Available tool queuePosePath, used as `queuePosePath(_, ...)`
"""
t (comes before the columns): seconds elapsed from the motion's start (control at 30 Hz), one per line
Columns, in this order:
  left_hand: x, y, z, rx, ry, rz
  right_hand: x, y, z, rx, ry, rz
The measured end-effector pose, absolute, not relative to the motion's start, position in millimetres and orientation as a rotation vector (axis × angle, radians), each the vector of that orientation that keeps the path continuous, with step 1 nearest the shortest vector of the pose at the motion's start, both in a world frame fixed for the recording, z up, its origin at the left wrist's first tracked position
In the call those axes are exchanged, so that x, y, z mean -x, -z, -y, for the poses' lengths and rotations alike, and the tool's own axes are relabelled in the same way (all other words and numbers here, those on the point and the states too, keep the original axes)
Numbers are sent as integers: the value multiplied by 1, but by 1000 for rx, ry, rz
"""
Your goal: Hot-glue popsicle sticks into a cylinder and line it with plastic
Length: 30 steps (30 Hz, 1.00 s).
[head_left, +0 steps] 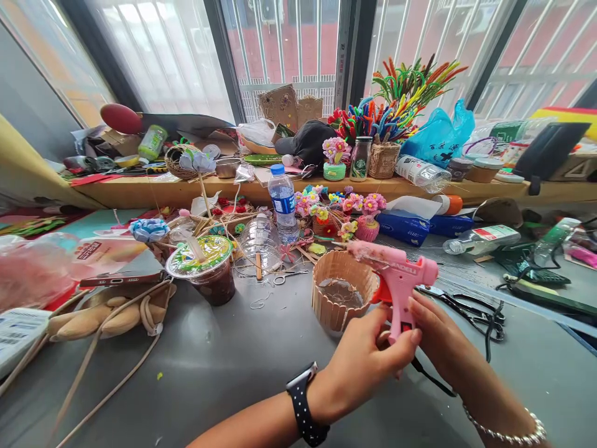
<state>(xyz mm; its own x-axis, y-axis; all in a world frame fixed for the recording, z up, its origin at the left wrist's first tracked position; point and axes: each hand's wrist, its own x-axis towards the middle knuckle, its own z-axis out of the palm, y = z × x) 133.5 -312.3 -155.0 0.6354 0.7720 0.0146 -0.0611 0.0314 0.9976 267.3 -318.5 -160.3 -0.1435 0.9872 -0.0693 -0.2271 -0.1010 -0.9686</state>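
Well, my left hand (357, 358) slanting in, fingers curled round gun (405, 280); right hand (443, 339) alongside, touching it, grip unclear. One gun, one slatted tub (323, 303).

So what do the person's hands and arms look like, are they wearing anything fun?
The left hand and right hand have no gloves, and no sleeves show. On the left is a watch with a dark strap dotted white; on the right, a bracelet of shiny, silvery beads.

Room between cup (215, 283) and basket (329, 311)
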Motion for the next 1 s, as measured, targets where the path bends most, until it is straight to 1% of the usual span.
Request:
queuePosePath(0.13,-119,131,309,-1452,-846,-731,-282,156,317,882,-1411,1506)
queuePosePath(0.2,-110,122,306,-1522,-910,-789,-288,154,318,902,-1301,1658)
queuePosePath(0.3,-99,113,300,-1578,-988,-847,-290,150,319,1059,-1049,1800)
queuePosePath(0.37,-93,110,294,-1550,-1044,-833,-289,149,319,1165,-844,1841)
queuePosePath(0.47,-88,107,285,-1491,-1113,-809,-285,150,317,1208,-585,1823)
queuePosePath(0.7,-79,106,270,-1343,-1131,-876,-283,159,312,1248,-170,1822)
queuePosePath(0.83,-73,108,264,-1288,-1163,-930,-283,162,309,1291,-72,1807)
queuePosePath(1.0,-76,111,264,-1383,-1149,-944,-282,166,307,1318,-85,1816)
